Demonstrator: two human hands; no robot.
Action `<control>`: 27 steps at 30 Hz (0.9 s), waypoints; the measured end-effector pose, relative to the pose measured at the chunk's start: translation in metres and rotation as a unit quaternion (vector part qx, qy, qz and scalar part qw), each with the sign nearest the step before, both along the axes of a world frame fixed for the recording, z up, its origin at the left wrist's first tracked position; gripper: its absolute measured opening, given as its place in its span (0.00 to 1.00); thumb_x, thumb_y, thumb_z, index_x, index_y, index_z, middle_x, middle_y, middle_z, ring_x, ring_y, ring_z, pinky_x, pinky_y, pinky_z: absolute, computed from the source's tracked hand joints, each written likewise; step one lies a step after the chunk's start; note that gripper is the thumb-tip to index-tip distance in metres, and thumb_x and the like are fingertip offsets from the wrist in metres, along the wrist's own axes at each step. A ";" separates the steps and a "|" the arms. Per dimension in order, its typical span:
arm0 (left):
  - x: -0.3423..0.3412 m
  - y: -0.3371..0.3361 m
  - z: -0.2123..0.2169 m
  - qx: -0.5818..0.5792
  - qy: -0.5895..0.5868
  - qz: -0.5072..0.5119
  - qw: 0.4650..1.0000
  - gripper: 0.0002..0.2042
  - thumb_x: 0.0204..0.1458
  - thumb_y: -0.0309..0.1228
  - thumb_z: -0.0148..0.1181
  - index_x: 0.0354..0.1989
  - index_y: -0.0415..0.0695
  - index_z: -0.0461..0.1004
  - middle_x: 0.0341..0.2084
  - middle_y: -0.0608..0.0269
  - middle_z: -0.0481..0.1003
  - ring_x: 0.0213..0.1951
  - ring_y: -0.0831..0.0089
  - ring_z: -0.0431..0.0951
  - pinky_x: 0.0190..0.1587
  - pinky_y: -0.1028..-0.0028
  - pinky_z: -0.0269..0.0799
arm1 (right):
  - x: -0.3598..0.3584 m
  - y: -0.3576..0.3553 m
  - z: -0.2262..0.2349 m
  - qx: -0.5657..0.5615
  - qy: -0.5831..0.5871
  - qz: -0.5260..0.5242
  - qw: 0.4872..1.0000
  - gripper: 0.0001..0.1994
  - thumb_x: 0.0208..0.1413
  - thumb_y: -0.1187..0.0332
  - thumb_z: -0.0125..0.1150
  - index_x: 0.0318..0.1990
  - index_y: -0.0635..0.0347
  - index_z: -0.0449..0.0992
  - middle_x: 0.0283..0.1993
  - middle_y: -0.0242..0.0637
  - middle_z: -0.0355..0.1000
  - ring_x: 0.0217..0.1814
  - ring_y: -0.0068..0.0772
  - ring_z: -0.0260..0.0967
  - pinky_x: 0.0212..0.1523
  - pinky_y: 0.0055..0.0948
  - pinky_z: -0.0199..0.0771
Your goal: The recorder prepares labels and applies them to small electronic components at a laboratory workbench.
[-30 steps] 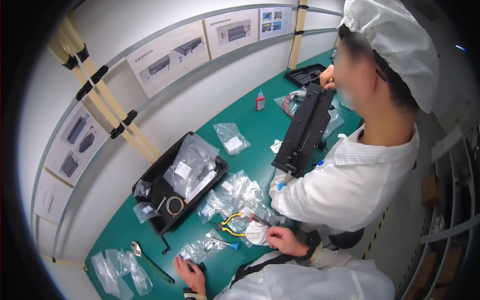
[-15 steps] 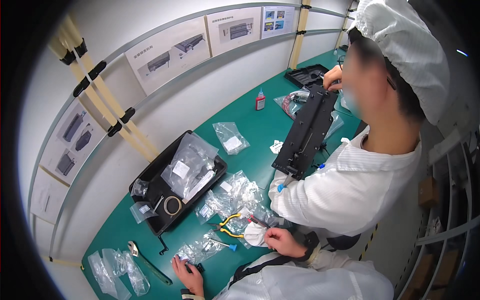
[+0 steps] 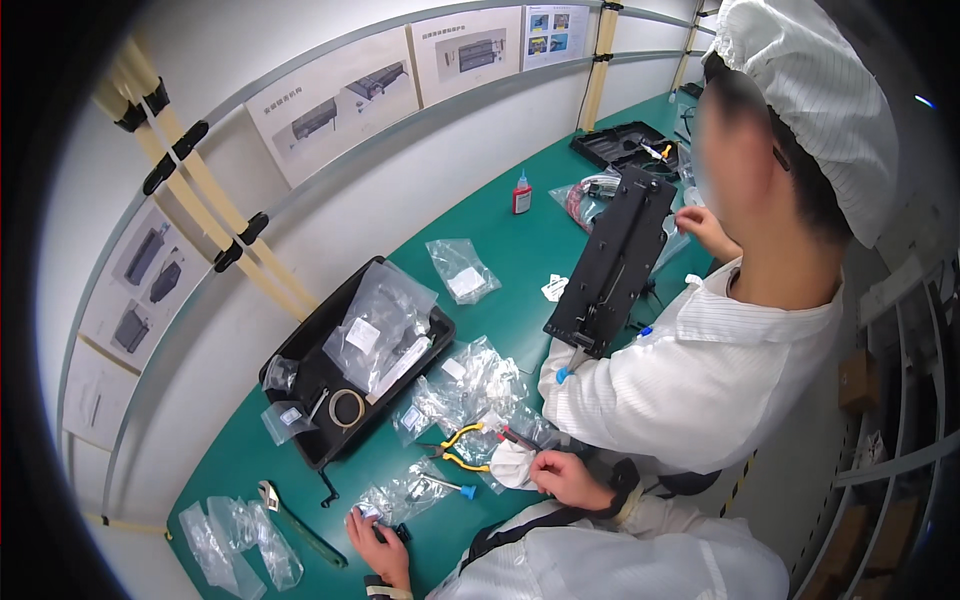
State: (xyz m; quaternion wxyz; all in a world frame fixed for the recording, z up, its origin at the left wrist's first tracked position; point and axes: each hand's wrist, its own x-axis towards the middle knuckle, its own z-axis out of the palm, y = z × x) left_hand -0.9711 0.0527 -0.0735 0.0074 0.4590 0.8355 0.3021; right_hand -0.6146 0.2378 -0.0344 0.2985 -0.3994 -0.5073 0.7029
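Note:
My left hand (image 3: 382,552) rests low on the green table with its fingers stretched out, touching the edge of a clear plastic bag (image 3: 405,490). A small black part (image 3: 402,533) sticks out beside its thumb; its other end is hidden. My right hand (image 3: 575,482) has its fingers curled together at a crumpled white cloth (image 3: 513,465); what they may hold is hidden. Just left of the cloth lie yellow-handled pliers (image 3: 458,445) and a blue-headed rod (image 3: 452,487). A tool with a red and black handle (image 3: 518,438) lies above the cloth.
At my right, a co-worker (image 3: 690,370) supports a long black metal assembly (image 3: 615,265). A black bin (image 3: 310,450) with bags and a tape roll (image 3: 347,409) stands left. An adjustable wrench (image 3: 300,525), clear bags (image 3: 235,545), and a red bottle (image 3: 521,195) lie around.
The co-worker's far hand has moved off the top end of the black assembly, down and to the right. My own hands stay nearly where they were.

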 end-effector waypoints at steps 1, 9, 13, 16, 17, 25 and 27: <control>0.000 0.001 0.001 -0.004 0.001 0.001 1.000 0.09 0.54 0.21 0.54 0.43 0.36 0.74 0.65 0.40 0.69 0.70 0.38 0.60 0.71 0.48 0.55 | -0.001 -0.001 0.000 0.011 0.010 -0.004 1.000 0.03 0.64 0.74 0.59 0.37 0.62 0.76 0.29 0.25 0.71 0.29 0.14 0.67 0.29 0.20 0.67; 0.001 0.003 -0.002 -0.005 0.006 -0.004 1.000 0.09 0.54 0.20 0.53 0.44 0.36 0.74 0.65 0.40 0.69 0.70 0.38 0.61 0.71 0.48 0.55 | 0.003 0.003 0.001 0.005 -0.008 -0.001 1.000 0.02 0.63 0.75 0.58 0.37 0.62 0.75 0.30 0.26 0.71 0.29 0.14 0.66 0.30 0.19 0.67; 0.001 0.004 -0.003 -0.006 0.011 -0.005 1.000 0.09 0.55 0.21 0.53 0.44 0.36 0.74 0.64 0.39 0.69 0.70 0.38 0.61 0.71 0.48 0.55 | 0.003 0.001 0.003 -0.009 -0.010 -0.008 1.000 0.02 0.63 0.75 0.59 0.38 0.62 0.75 0.31 0.26 0.71 0.30 0.14 0.66 0.30 0.19 0.67; 0.002 0.004 -0.001 -0.009 0.014 -0.005 1.000 0.09 0.55 0.21 0.53 0.44 0.36 0.73 0.64 0.38 0.69 0.70 0.38 0.61 0.71 0.48 0.55 | 0.005 -0.003 0.004 -0.019 -0.006 -0.003 1.000 0.02 0.64 0.74 0.59 0.38 0.62 0.75 0.31 0.25 0.71 0.30 0.14 0.66 0.30 0.19 0.67; 0.001 0.003 -0.001 -0.010 0.014 -0.006 1.000 0.09 0.55 0.21 0.53 0.44 0.36 0.73 0.64 0.38 0.69 0.70 0.38 0.61 0.71 0.48 0.55 | 0.006 -0.004 0.003 -0.019 -0.006 -0.003 1.000 0.02 0.64 0.74 0.59 0.38 0.62 0.75 0.31 0.25 0.71 0.30 0.14 0.66 0.30 0.19 0.67; 0.000 0.004 -0.004 -0.008 0.001 -0.005 1.000 0.08 0.55 0.21 0.53 0.43 0.37 0.73 0.64 0.37 0.69 0.70 0.37 0.61 0.71 0.48 0.55 | 0.008 -0.008 0.002 -0.008 -0.005 -0.006 1.000 0.03 0.64 0.73 0.59 0.37 0.62 0.75 0.30 0.25 0.71 0.30 0.14 0.66 0.30 0.20 0.67; 0.000 0.004 -0.005 -0.010 0.007 -0.004 1.000 0.08 0.55 0.21 0.53 0.43 0.37 0.73 0.64 0.37 0.69 0.70 0.38 0.61 0.71 0.48 0.55 | 0.008 -0.008 0.001 -0.008 -0.005 -0.008 1.000 0.03 0.64 0.73 0.59 0.37 0.62 0.75 0.30 0.25 0.71 0.30 0.13 0.66 0.30 0.20 0.67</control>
